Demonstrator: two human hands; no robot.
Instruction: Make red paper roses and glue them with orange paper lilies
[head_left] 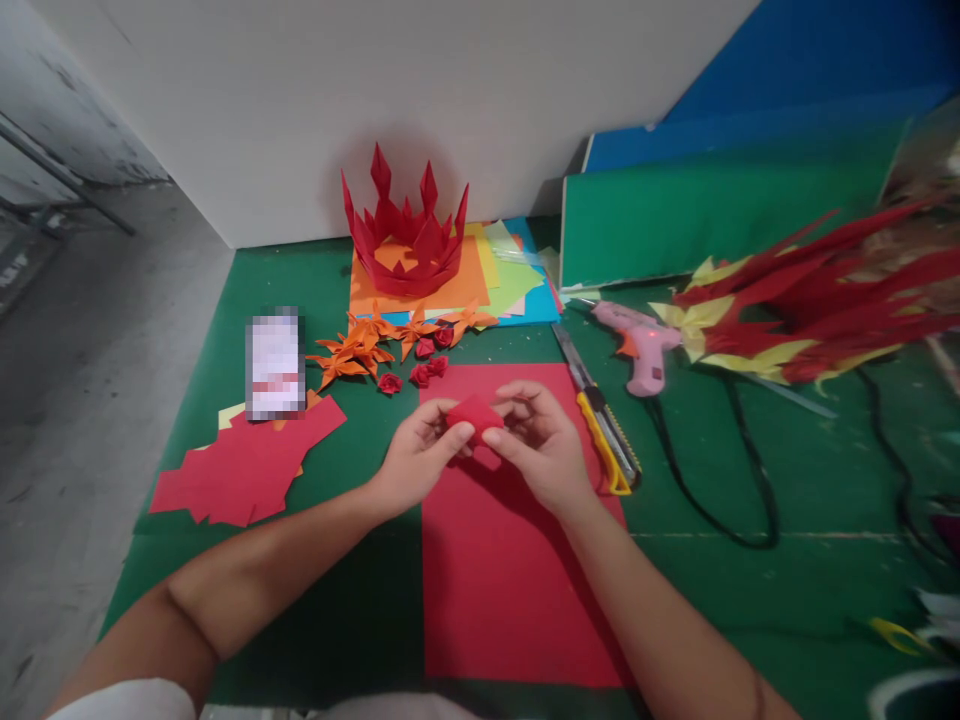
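Note:
A small folded piece of red paper (pixel 475 412) is pinched between both hands, above a large red paper sheet (pixel 517 600). My left hand (pixel 418 446) grips its left side, thumb on the near face. On the other side, the thumb and fingers of my right hand (pixel 546 440) close on its right edge. Several small red paper roses (pixel 421 374) and orange paper flowers (pixel 356 350) lie beyond my left hand. Just right of the red sheet rest a yellow utility knife (pixel 606 440) and a pair of scissors or second blade, which I cannot make out.
A red paper crown (pixel 405 245) stands on stacked coloured paper (pixel 480 270). Red paper squares (pixel 240 465) and a blurred-out phone-like object (pixel 275 365) are at left. A pink glue gun (pixel 637 345) with a black cord (pixel 697 520) lies right, near red and yellow paper petals (pixel 795 310).

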